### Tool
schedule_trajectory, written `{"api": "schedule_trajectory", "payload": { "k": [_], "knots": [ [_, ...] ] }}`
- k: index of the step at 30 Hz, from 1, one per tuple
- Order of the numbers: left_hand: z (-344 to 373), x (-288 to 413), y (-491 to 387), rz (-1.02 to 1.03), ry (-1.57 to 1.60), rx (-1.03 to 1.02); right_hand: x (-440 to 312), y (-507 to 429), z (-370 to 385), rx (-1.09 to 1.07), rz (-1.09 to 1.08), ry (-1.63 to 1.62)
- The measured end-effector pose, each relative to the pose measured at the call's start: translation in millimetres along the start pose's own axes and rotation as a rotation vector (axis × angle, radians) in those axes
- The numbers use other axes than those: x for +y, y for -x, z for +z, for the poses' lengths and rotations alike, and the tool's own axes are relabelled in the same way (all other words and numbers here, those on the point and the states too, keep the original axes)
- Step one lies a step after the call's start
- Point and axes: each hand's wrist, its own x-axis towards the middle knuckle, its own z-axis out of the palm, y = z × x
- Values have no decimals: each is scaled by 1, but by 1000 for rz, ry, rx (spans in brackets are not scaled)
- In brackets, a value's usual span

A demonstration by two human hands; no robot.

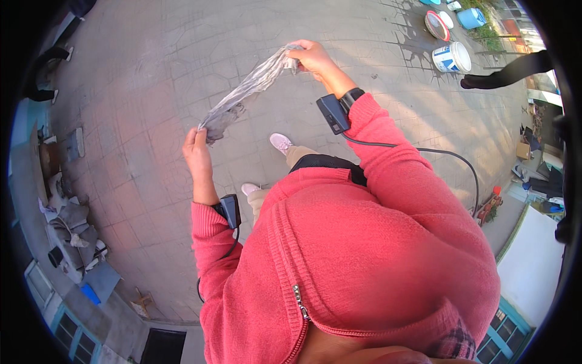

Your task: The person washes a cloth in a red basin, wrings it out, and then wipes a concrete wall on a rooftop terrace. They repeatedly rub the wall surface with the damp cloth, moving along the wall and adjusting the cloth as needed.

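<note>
A thin, wrinkled grey cloth (248, 86) hangs stretched aslant between my two hands, above the paved ground. My left hand (198, 148) pinches its lower left end between thumb and fingers. Close to that hand, a loose, sheer flap with a darker, ragged-looking edge droops below the twisted part. Up at the far right end, my right hand (313, 57) grips a bunched portion of the fabric. Each wrist carries a strapped black device, the left one (230, 211) and the right one (333, 114), both trailing cables.
Paving (150, 113) spreads around my feet. A white bucket (451, 58), a red-rimmed basin (437, 25) and a blue container (471, 18) stand at the upper right near wet ground. People's dark-clad legs (40, 75) show at the left. Piled clutter (75, 232) lines the left wall.
</note>
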Motion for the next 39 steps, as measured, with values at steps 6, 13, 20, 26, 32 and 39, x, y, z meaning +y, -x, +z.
{"api": "schedule_trajectory", "payload": {
  "k": [6,13,20,26,32,39],
  "knots": [
    [-142,-1,-3,59,-204,160,-32,77,137,-264,-88,-359],
    [-481,-28,53,66,-36,600,-46,146,428,-358,-141,144],
    [-650,-11,130,-44,411,935,-65,165,620,-542,-103,207],
    [-757,-47,135,-173,353,992,-61,163,774,-741,91,30],
    [-736,-65,56,-150,1084,480,-63,178,912,-1132,222,-89],
    [-787,-42,5,99,1111,768,-56,228,1056,-1304,571,-299]
  ]
}}
